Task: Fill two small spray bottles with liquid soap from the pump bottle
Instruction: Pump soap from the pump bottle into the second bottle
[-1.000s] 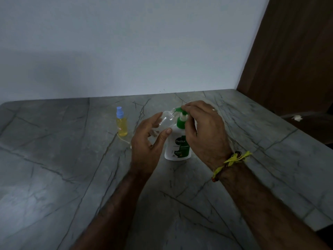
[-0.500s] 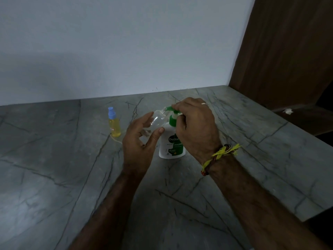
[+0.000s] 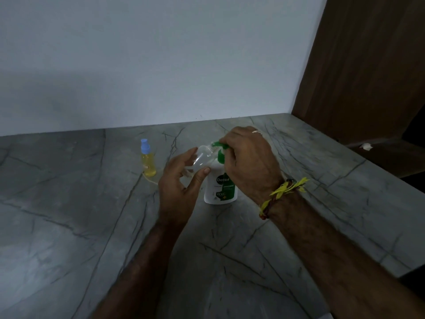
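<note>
A white soap pump bottle with a green label and green pump head stands on the grey stone counter. My left hand holds a clear, open small spray bottle tilted, its mouth right at the green spout. My right hand covers the pump head with curled fingers; the pump top is mostly hidden beneath it. A second small spray bottle, with yellow liquid inside and a blue cap on, stands upright to the left.
A white wall runs along the back of the counter. A brown wooden panel rises at the right, with a small white scrap on a darker ledge below it. The counter's right edge drops off near my right forearm.
Both hands and the two bottles keep the same hold at the pump spout. Only the camera view has shifted slightly; no clear motion of the objects shows.
</note>
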